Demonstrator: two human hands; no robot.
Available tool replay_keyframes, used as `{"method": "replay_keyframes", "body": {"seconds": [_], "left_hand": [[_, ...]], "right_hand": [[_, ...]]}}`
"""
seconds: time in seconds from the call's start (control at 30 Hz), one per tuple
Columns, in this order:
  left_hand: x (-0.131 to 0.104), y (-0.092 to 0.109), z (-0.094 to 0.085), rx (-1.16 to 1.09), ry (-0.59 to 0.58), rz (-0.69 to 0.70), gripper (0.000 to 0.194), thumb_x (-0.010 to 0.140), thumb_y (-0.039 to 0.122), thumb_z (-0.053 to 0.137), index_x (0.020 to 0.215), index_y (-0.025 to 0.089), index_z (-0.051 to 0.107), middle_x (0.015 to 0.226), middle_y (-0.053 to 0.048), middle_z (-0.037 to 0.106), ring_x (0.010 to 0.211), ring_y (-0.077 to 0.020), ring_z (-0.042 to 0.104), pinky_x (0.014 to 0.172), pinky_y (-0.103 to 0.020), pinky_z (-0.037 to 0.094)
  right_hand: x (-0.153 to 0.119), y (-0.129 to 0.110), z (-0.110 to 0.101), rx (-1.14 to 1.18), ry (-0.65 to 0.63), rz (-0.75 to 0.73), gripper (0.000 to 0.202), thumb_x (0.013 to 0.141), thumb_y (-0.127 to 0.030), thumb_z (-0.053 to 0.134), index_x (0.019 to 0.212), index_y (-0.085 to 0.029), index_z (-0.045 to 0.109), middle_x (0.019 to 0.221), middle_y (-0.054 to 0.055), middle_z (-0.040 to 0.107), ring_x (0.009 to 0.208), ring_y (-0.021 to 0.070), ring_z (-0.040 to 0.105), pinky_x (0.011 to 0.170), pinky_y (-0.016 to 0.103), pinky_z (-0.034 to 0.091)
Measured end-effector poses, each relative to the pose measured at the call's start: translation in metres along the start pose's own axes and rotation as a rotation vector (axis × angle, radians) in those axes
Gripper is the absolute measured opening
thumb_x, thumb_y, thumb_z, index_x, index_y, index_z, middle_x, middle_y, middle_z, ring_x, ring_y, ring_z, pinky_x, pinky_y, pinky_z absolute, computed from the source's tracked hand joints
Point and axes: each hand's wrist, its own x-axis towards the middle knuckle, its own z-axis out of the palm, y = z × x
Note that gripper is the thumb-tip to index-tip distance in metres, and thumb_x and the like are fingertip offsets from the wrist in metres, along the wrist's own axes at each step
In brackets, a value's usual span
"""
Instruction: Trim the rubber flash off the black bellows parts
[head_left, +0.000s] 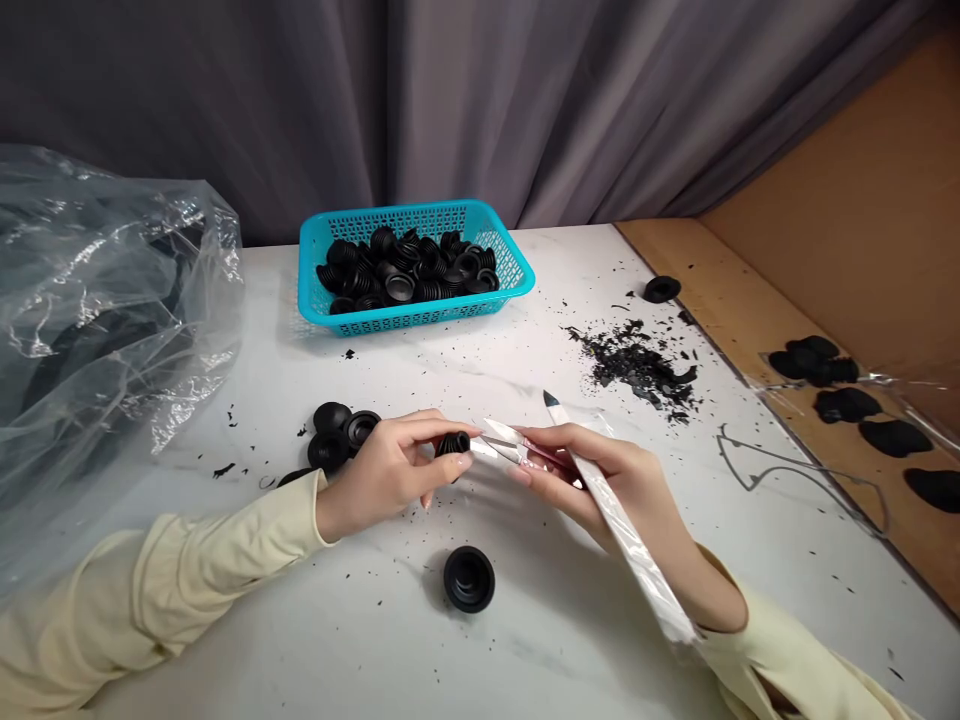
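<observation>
The basket (416, 320) is bright turquoise with a perforated lattice pattern; the ribbed parts (400, 287) are black. 2 sleeves (225, 565) are pale yellow, the tabletop (300, 600) white with faint grey marbling, the curtain (450, 100) purplish grey.

It looked like a small workshop bench. A marbled white table (300, 620) held a blue basket (416, 320) of black ribbed parts (399, 286) and scattered black trimmings (641, 368).

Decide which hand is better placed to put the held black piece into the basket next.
Likely the left hand: its grip holds the piece, with the basket beyond; the right hand holds a bladed tool.
</observation>
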Motion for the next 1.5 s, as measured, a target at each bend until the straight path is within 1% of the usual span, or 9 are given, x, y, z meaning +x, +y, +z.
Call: {"method": "replay_keyframes", "body": {"seconds": [0.07, 0.13, 0.23, 0.43, 0.63, 0.8, 1.1, 1.3, 1.5], "left_hand": [[0.0, -0.002, 0.002, 0.085, 0.033, 0.084, 0.021, 0.079, 0.022, 0.06, 0.097, 0.016, 0.07, 0.085, -0.004, 0.059, 0.047, -0.006, 0.05, 0.037, -0.018, 0.043], [-0.001, -0.004, 0.003, 0.171, 0.07, 0.185, 0.021, 0.079, 0.02, 0.058, 0.095, 0.015, 0.07, 0.083, -0.006, 0.061, 0.06, -0.0112, 0.057, 0.045, -0.021, 0.047], [-0.001, -0.007, 0.003, 0.276, 0.078, 0.26, 0.023, 0.08, 0.018, 0.055, 0.096, 0.012, 0.07, 0.084, -0.008, 0.064, 0.074, -0.0161, 0.06, 0.055, -0.024, 0.05], [-0.003, -0.01, 0.001, 0.341, 0.064, 0.289, 0.031, 0.081, 0.013, 0.051, 0.107, 0.012, 0.069, 0.087, -0.008, 0.065, 0.077, -0.0157, 0.06, 0.059, -0.025, 0.049], [-0.003, -0.011, 0.001, 0.332, 0.055, 0.272, 0.034, 0.081, 0.013, 0.049, 0.108, 0.014, 0.068, 0.088, -0.007, 0.065, 0.076, -0.0144, 0.059, 0.06, -0.024, 0.049], [-0.003, -0.011, 0.001, 0.32, 0.048, 0.268, 0.035, 0.079, 0.012, 0.047, 0.107, 0.013, 0.069, 0.087, -0.007, 0.065, 0.072, -0.0133, 0.058, 0.057, -0.023, 0.047], [-0.003, -0.01, 0.001, 0.321, 0.028, 0.29, 0.035, 0.08, 0.011, 0.046, 0.106, 0.012, 0.069, 0.089, -0.008, 0.066, 0.076, -0.0143, 0.06, 0.061, -0.025, 0.048], [-0.003, -0.009, 0.002, 0.32, 0.036, 0.284, 0.033, 0.08, 0.011, 0.046, 0.104, 0.013, 0.069, 0.089, -0.007, 0.066, 0.076, -0.0145, 0.061, 0.059, -0.024, 0.048], [-0.003, -0.009, 0.002, 0.329, 0.028, 0.294, 0.034, 0.08, 0.009, 0.045, 0.103, 0.014, 0.068, 0.091, -0.007, 0.067, 0.078, -0.0148, 0.061, 0.061, -0.025, 0.049]], "right_hand": [[-0.001, 0.001, 0.003, 0.018, -0.007, -0.036, 0.016, 0.08, -0.028, 0.07, 0.095, -0.022, 0.07, 0.061, -0.002, 0.058, 0.05, 0.013, 0.053, 0.048, 0.024, 0.046], [-0.002, 0.002, 0.005, 0.026, -0.012, -0.06, 0.016, 0.081, -0.026, 0.07, 0.096, -0.021, 0.07, 0.062, -0.003, 0.059, 0.05, 0.0127, 0.053, 0.049, 0.024, 0.046], [-0.003, 0.003, 0.008, 0.014, -0.02, -0.083, 0.017, 0.082, -0.025, 0.069, 0.099, -0.02, 0.069, 0.063, -0.002, 0.06, 0.05, 0.0126, 0.053, 0.049, 0.025, 0.047], [-0.003, -0.002, 0.012, -0.039, -0.048, -0.166, 0.014, 0.086, -0.024, 0.066, 0.098, -0.017, 0.068, 0.061, -0.003, 0.057, 0.048, 0.0116, 0.052, 0.047, 0.024, 0.045], [-0.003, -0.004, 0.014, -0.079, -0.024, -0.25, 0.016, 0.09, -0.028, 0.062, 0.1, -0.017, 0.066, 0.061, -0.002, 0.057, 0.047, 0.0114, 0.053, 0.044, 0.023, 0.044], [-0.005, -0.003, 0.014, -0.089, -0.013, -0.309, 0.016, 0.089, -0.023, 0.062, 0.101, -0.013, 0.065, 0.062, -0.001, 0.057, 0.048, 0.0109, 0.053, 0.046, 0.022, 0.045], [-0.006, -0.003, 0.015, -0.115, -0.004, -0.318, 0.017, 0.09, -0.025, 0.062, 0.104, -0.017, 0.065, 0.063, -0.002, 0.057, 0.049, 0.0113, 0.054, 0.047, 0.023, 0.047], [-0.008, -0.003, 0.016, -0.14, 0.011, -0.34, 0.017, 0.091, -0.022, 0.061, 0.106, -0.017, 0.064, 0.064, -0.002, 0.058, 0.049, 0.0114, 0.053, 0.047, 0.023, 0.046], [-0.01, -0.002, 0.017, -0.164, 0.012, -0.383, 0.014, 0.092, -0.02, 0.058, 0.105, -0.018, 0.062, 0.064, -0.001, 0.06, 0.049, 0.0125, 0.053, 0.047, 0.024, 0.045]]}}
